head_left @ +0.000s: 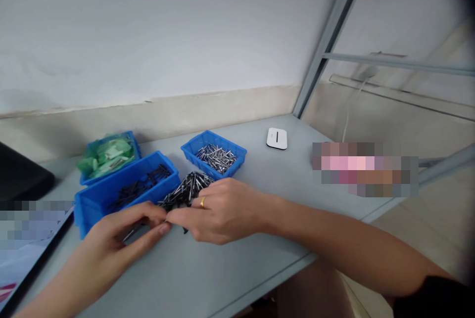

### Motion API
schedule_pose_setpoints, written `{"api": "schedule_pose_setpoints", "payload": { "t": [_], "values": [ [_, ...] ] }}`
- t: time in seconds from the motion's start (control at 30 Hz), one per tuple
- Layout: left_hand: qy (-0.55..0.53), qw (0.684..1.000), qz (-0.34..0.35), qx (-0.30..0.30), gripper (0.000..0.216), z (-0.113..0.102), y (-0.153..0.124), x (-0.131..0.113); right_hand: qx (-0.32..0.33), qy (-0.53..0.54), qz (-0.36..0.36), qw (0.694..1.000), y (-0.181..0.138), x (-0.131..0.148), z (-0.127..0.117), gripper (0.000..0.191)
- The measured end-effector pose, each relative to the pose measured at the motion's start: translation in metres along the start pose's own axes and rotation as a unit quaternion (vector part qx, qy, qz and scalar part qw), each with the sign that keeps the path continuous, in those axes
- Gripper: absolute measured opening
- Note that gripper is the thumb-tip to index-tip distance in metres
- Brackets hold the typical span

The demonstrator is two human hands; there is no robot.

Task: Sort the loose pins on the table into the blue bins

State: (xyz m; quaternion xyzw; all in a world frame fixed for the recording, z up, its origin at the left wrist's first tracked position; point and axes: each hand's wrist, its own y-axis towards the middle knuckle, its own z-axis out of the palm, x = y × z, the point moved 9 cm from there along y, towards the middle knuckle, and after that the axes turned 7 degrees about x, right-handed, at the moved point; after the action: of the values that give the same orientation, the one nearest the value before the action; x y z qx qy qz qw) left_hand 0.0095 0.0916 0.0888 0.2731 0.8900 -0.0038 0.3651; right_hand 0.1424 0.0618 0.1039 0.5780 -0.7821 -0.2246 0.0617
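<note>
My left hand [122, 239] is closed, thumb and fingertips together, with a thin metal pin [129, 233] showing beneath the fingers. Right against its fingertips, my right hand [222, 211], which wears a gold ring, is pinched; what lies between its fingers is too small and covered to make out. Just behind the hands is a pile of pins with black parts [189, 187], partly hidden by the right hand. Loose black pieces [139, 187] lie in a long blue bin [83, 216] beyond my left hand. Bare silver pins [218, 159] fill a smaller blue bin [237, 162] behind the pile.
At the back left, another blue bin [135, 142] holds a green plastic bag [111, 152]. A white square device [277, 138] lies towards the back of the grey table [222, 278]. A dark object [22, 174] stands at the left edge. Metal frame bars [315, 75] rise at right.
</note>
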Motion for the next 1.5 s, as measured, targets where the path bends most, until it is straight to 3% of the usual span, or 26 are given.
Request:
{"api": "schedule_pose_setpoints", "payload": {
  "t": [0.4, 0.53, 0.77, 1.0, 1.23, 1.4, 1.5],
  "values": [
    [0.004, 0.999, 0.013, -0.036, 0.007, -0.008, -0.004, 0.003, -0.018, -0.007, 0.004, 1.0, -0.001, -0.001, -0.001, 0.026],
    [-0.006, 0.999, 0.022, -0.048, 0.004, -0.01, -0.005, 0.0, 0.017, 0.0, -0.015, 1.0, -0.001, 0.003, 0.006, 0.026],
    [-0.055, 0.997, -0.037, -0.033, 0.009, -0.008, -0.006, 0.012, 0.014, 0.0, -0.014, 1.0, -0.001, 0.002, 0.005, 0.025],
    [-0.013, 0.998, 0.024, -0.055, 0.005, -0.011, -0.003, -0.001, -0.036, 0.003, -0.011, 0.999, -0.002, 0.002, -0.004, 0.031],
    [0.023, 0.998, 0.048, -0.021, 0.009, -0.004, 0.001, -0.012, -0.034, 0.004, -0.007, 0.999, 0.0, 0.002, -0.005, 0.03],
    [0.008, 1.0, -0.019, -0.003, 0.015, 0.001, -0.002, 0.0, -0.011, 0.003, -0.011, 1.0, 0.0, 0.002, 0.0, 0.027],
    [0.007, 1.0, -0.006, 0.007, 0.014, 0.002, -0.003, -0.001, 0.005, 0.005, -0.013, 1.0, 0.001, 0.002, 0.0, 0.027]
  ]
}}
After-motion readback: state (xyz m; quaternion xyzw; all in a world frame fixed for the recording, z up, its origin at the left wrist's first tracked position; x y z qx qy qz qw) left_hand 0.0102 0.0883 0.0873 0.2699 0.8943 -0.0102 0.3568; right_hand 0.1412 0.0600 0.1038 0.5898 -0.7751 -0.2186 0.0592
